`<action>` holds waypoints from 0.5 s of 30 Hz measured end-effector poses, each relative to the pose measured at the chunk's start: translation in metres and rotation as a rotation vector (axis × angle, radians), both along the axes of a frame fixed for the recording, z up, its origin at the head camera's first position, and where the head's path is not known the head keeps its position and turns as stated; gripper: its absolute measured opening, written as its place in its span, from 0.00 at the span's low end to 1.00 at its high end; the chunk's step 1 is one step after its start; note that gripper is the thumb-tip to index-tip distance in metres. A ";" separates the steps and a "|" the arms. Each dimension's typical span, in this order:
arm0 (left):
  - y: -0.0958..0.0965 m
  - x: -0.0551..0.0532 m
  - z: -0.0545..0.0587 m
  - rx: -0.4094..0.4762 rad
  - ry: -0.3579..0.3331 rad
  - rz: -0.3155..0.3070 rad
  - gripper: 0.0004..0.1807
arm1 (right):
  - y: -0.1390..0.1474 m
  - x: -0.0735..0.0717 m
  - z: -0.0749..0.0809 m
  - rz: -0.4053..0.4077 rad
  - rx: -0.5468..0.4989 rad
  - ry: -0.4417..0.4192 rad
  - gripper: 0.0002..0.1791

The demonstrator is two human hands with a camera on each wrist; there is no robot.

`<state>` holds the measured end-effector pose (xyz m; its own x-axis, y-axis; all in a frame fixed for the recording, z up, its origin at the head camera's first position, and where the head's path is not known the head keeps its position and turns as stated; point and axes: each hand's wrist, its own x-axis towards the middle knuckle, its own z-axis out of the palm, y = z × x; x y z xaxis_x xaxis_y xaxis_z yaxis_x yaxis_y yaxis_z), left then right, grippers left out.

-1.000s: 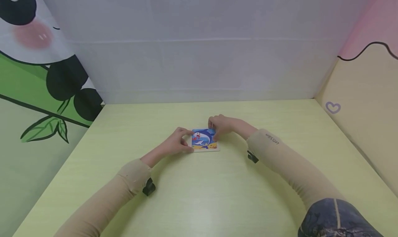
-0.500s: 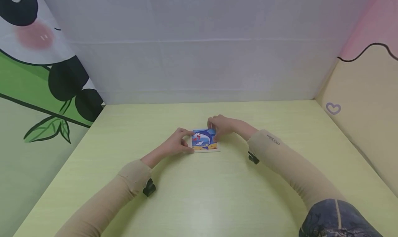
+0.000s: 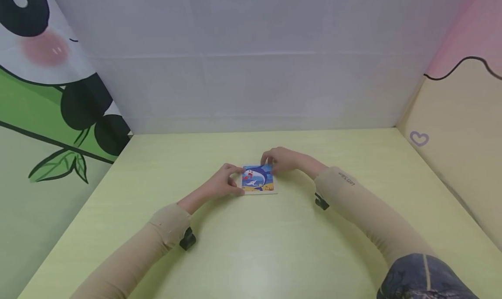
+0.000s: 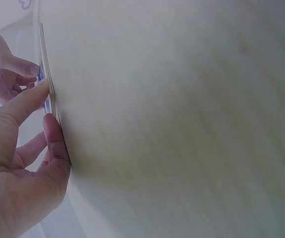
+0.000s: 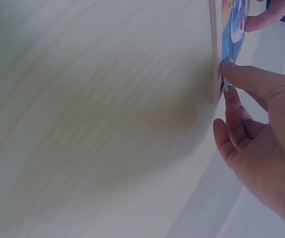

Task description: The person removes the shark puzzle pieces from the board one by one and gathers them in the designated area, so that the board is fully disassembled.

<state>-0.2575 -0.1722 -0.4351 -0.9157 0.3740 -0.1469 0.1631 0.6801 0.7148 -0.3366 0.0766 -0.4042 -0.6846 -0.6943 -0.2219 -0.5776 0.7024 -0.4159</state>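
Observation:
A small square picture puzzle (image 3: 256,179) with a blue whale and a pale wooden border lies flat on the table. My left hand (image 3: 219,182) holds its left side, with thumb and forefinger at the near and far left corners. At the far right corner, my right hand (image 3: 283,159) pinches the blue edge of the picture between thumb and fingertips. The right wrist view shows a light blue corner (image 5: 227,86) under the right thumb, just above the pale board; I cannot tell whether it is a separate piece. The right fingers hide part of the far edge.
The pale yellow table (image 3: 251,246) extends on all sides of the puzzle. A grey-white wall (image 3: 251,72) rises behind its far edge. Printed cartoon panels (image 3: 55,168) stand at left and right. Dark wrist cameras (image 3: 187,239) sit under both sleeves.
My right thumb has slid away from the picture's right edge toward the far corner, so more of the whale's right side shows. The left hand and puzzle hold their place.

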 end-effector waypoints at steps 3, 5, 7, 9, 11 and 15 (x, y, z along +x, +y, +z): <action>-0.001 -0.001 0.000 0.001 0.003 -0.002 0.38 | 0.001 -0.001 0.000 0.006 -0.014 0.004 0.23; -0.001 -0.001 0.001 -0.002 0.004 -0.005 0.38 | 0.001 -0.002 -0.001 0.014 -0.021 0.010 0.23; -0.002 -0.001 0.001 -0.005 0.004 -0.006 0.38 | 0.000 -0.003 -0.002 0.023 -0.025 0.020 0.23; -0.002 -0.002 0.000 -0.005 0.009 -0.008 0.38 | 0.000 -0.005 -0.005 0.030 -0.028 0.035 0.24; -0.003 -0.002 0.000 -0.007 0.011 -0.010 0.38 | 0.000 -0.006 -0.008 0.033 -0.032 0.054 0.24; -0.003 -0.002 -0.001 -0.006 0.013 -0.012 0.38 | 0.000 -0.005 -0.016 0.041 -0.047 0.112 0.23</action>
<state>-0.2591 -0.1752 -0.4365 -0.9131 0.3840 -0.1372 0.1804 0.6822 0.7085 -0.3421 0.0763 -0.4200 -0.6745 -0.7298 -0.1120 -0.6499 0.6588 -0.3791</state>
